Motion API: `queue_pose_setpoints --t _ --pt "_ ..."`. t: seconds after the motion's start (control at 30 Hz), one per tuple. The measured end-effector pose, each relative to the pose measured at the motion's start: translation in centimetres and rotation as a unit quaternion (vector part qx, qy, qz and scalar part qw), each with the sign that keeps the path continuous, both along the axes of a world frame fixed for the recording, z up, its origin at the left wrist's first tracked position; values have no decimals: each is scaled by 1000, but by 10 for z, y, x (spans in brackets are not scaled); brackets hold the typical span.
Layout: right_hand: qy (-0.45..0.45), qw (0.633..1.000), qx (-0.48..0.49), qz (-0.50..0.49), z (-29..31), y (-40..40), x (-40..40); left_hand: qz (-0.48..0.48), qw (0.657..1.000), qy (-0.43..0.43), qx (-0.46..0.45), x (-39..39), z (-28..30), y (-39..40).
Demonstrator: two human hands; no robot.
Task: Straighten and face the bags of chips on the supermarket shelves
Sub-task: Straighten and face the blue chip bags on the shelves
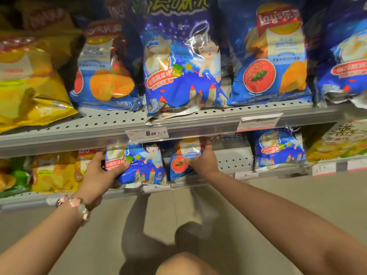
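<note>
Lower shelf (234,161): left hand (97,175) grips angel bag (145,165), right hand (204,161) grips tomato bag (178,163).

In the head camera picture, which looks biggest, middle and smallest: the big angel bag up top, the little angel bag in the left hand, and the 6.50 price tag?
1. Big angel bag on the upper shelf.
2. Little angel bag, gripped by the left hand.
3. 6.50 price tag.
The big bag sits nearer the camera, which may exaggerate the gap.
</note>
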State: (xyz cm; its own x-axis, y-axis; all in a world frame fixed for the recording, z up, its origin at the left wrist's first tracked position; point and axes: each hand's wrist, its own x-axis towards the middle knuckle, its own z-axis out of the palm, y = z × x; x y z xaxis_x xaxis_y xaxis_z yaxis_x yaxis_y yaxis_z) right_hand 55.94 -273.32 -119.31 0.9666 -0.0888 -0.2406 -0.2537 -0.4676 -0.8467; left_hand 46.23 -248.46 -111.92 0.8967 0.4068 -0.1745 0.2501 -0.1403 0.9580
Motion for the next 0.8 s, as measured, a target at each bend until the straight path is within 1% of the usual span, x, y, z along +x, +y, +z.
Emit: queue_pose_setpoints --t 0.07,0.2,0.23,0.3,0.33,0.37,0.4,0.43,0.47,0.53,0.6,0.7,0.73,0.8 --pt "18 1000 -14 -3 -6 5 -2 -8 1000 -2 -5 -3 -2 2" --pt "27 1000 -1 3 -10 5 -2 -26 999 7 -43 -7 -1 -3" --pt "18 1000 -2 0 -7 4 -3 -34 998 10 -50 -8 -1 -6" --pt "-39 999 -22 -20 1 1 -9 -55 996 7 -69 -9 -1 -13" --pt "-72 997 -4 -18 8 0 -14 -64 995 4 -80 -9 0 -18" --pt "-86 995 52 -3 17 -1 -19 -73 993 2 -88 -8 0 -24" --pt "-75 990 121 23 25 -2 -25 -79 992 0 -95 -7 1 -30" --pt "-45 982 177 54 34 -4 -30 -85 991 -1 -103 -5 1 -37" --pt "-12 973 215 79 41 -6 -36 -91 989 -4 -112 -4 2 -45" --pt "35 964 244 95 49 -11 -47 -103 987 -8 -122 0 1 -61" --pt "40 965 246 82 49 -21 -53 -117 986 -3 -117 2 0 -77" --pt "22 970 236 56 49 -39 -53 -127 986 17 -104 7 -4 -98" --pt "17 970 235 54 50 -44 -52 -132 987 19 -89 10 -4 -104" --pt "3 973 225 50 53 -55 -49 -155 987 13 -30 16 -5 -114"
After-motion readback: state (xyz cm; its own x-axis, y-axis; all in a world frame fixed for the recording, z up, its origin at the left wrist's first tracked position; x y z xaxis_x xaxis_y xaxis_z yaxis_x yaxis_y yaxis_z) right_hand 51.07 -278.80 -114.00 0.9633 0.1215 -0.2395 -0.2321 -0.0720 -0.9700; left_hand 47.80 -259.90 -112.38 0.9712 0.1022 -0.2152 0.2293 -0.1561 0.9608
